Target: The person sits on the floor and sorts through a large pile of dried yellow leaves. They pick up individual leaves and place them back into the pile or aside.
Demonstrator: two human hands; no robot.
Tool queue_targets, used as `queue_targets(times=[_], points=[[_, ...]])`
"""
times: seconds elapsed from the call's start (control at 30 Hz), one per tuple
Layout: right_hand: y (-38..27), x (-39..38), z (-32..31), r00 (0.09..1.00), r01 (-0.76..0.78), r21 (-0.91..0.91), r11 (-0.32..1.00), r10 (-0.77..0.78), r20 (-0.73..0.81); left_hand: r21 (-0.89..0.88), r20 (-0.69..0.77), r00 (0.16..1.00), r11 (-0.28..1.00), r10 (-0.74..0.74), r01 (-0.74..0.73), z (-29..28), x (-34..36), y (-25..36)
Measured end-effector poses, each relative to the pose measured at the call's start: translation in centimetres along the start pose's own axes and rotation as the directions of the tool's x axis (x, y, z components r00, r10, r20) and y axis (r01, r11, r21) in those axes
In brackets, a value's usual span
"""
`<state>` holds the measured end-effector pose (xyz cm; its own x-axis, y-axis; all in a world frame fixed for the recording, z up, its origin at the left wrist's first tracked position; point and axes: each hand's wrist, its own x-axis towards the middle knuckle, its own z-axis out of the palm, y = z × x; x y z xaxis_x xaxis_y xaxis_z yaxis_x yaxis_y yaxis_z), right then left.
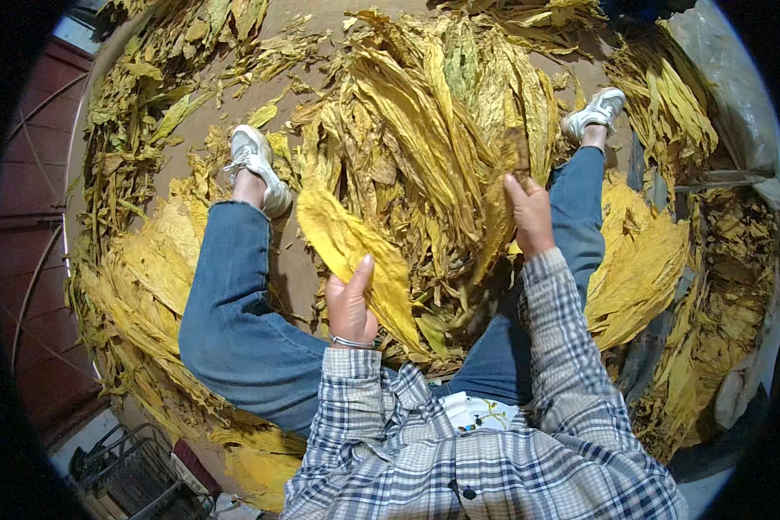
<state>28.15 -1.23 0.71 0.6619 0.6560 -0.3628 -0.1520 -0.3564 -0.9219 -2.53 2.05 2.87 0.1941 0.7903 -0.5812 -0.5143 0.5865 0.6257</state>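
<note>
My left hand (pixel 352 305) grips a broad bright yellow dried leaf (pixel 355 247), thumb on top, the leaf slanting from upper left to lower right. Farther right, my right hand (pixel 529 211) is closed on a narrower, browner dried leaf (pixel 497 212) that hangs down beside the pile. Between and beyond both hands lies a big heap of long wrinkled yellow dried leaves (pixel 425 121), some greenish. Loose, crumpled leaf pieces lie between my legs under the hands.
My legs in jeans (pixel 234 295) spread around the heap, with white shoes (pixel 256 160) on the brown floor covering (pixel 299 286). Flat yellow leaf stacks (pixel 637 260) lie outside both legs. A dark red metal door (pixel 39 217) stands left, a wire basket (pixel 130 481) lower left, clear plastic sheeting (pixel 728 61) upper right.
</note>
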Motion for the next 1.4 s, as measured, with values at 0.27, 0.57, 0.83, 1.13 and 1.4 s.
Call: queue_targets(times=[0.27,0.57,0.83,1.13,1.4], points=[[-4.4,-4.0,-1.3,0.932,-0.266,0.447,0.854,0.110,0.345,-0.045,0.204,0.957,0.975,-0.206,0.219,-0.1,0.4,-1.6],[-7.5,-7.2,4.5,0.969,0.009,0.220,0.975,-0.063,0.237,0.277,0.425,0.821,0.918,-0.381,0.283,5.5,-3.4,-2.9],[-9.9,-4.8,1.9,0.970,0.181,0.190,0.965,-0.207,0.131,0.187,0.384,0.859,0.940,-0.339,0.287,2.7,-2.2,-0.8],[-9.9,-6.5,-0.1,0.948,-0.147,0.435,0.888,0.001,0.319,0.758,0.356,0.868,0.437,0.346,-0.484,3.8,1.3,-1.0],[-11.9,-11.0,1.4,0.926,-0.008,0.285,0.958,-0.101,0.364,0.481,0.613,0.714,0.877,-0.340,0.004,9.0,-3.8,-2.5]])
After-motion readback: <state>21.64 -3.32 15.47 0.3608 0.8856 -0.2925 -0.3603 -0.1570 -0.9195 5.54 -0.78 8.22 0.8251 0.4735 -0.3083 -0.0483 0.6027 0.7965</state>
